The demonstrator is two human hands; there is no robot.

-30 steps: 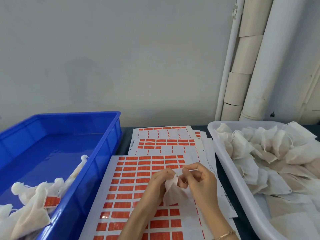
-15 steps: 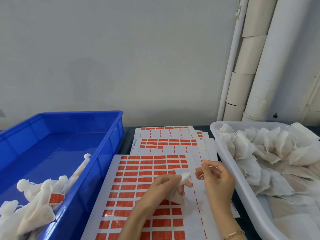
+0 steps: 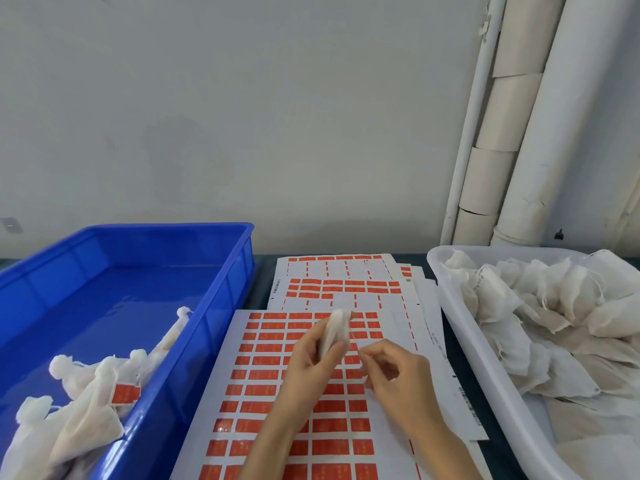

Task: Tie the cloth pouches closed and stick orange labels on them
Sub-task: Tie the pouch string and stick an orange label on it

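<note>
Since half a second ago the left hand has lifted the cloth pouch so that its gathered end now points up the frame. The right hand has come back in from the right and sits just beside it, in the lower middle of the frame. The left fingers and thumb are clamped round the pouch's lower half and hold it above the front label sheet, which is covered in rows of orange labels. The right fingers are curled, with the thumb meeting the forefinger. I cannot tell whether a drawstring is caught in that pinch. More label sheets, partly stripped, lie fanned out behind the front one on the dark worktop. At the left of the frame stands a blue bin. Tied pouches lie in its near corner, and one shows an orange label. At the right a white bin is heaped with loose pouches. Pale pipes run up the wall in the upper right.
</note>
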